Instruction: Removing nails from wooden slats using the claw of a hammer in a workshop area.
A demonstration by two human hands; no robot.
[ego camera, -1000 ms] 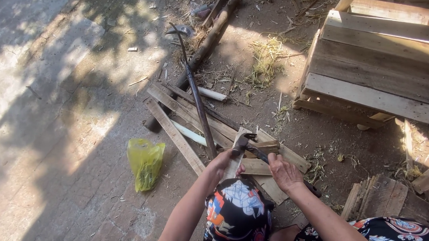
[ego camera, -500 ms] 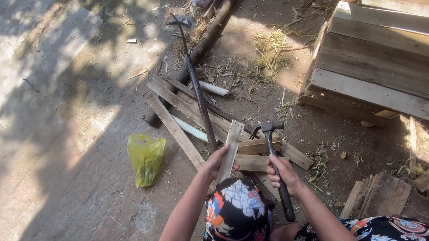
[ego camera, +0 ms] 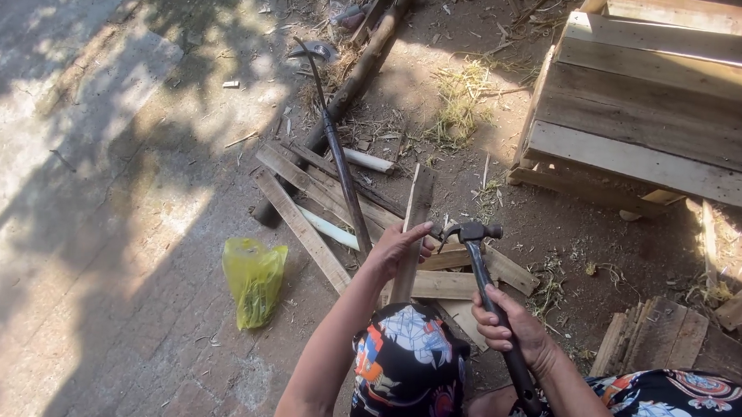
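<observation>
From the head cam, the left hand [ego camera: 396, 245] has its fingers wrapped round a narrow wooden slat [ego camera: 414, 228] standing on edge over the scrap boards [ego camera: 321, 199] on the ground, and the right hand [ego camera: 513, 326] is clenched on the black handle of a claw hammer [ego camera: 472, 232] with its head right beside the slat. I'd say keep those left fingers low and off to the side, grip the handle further back, and make short square taps. Only container-ish thing is a yellow plastic bag [ego camera: 253, 280] on the paving, contents too blurry to call.

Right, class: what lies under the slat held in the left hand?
Under the slat gripped by the left hand lie more loose slats on the dirt. Its lower end is hidden behind the person's knee.
</observation>
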